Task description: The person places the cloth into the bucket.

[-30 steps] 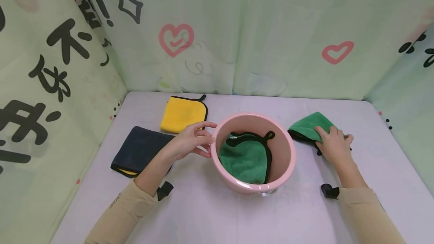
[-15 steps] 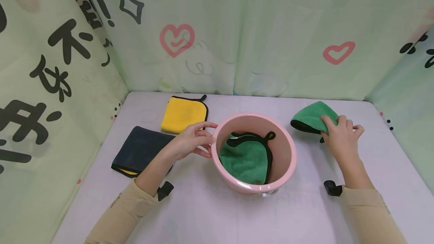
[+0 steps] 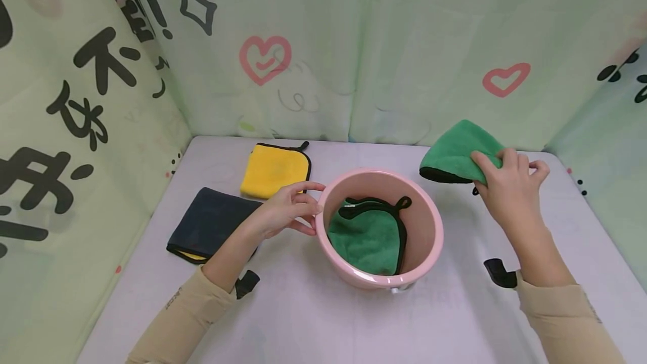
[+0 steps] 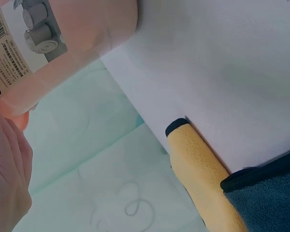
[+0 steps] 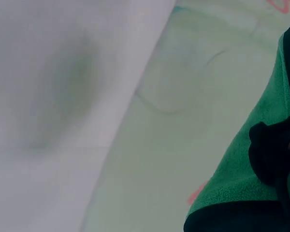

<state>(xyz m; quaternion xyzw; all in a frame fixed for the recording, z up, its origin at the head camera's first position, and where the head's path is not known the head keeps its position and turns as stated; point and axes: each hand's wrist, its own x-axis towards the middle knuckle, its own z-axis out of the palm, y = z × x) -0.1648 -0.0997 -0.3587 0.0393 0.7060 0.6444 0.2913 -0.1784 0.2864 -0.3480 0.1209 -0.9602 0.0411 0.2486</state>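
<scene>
My left hand (image 3: 288, 210) touches the left side of a pink bucket (image 3: 432, 215) at its rim, fingers spread along the outside. Inside the bucket lies a folded green cloth (image 3: 366, 240) with black edging and a hanging loop. To the right, my right hand (image 3: 513, 190) pinches a second green cloth (image 3: 460, 148) between thumb and fingers, raised above the table. The right wrist view shows this cloth (image 5: 246, 169) with its dark edge and loop. Seen from the left wrist, the bucket (image 4: 96, 29) bears a printed label, and my left hand (image 4: 7, 179) is at its rim.
A folded yellow cloth (image 3: 275, 170) lies at the back left of the white table (image 3: 313, 324). Nearer, a dark navy cloth (image 3: 209, 221) with yellow showing at its edge lies partly behind my left forearm. Printed curtains (image 3: 404, 44) enclose the back and sides.
My right hand has lifted the second green cloth off the table, upward and toward the back. The left hand and the bucket have stayed where they were.
</scene>
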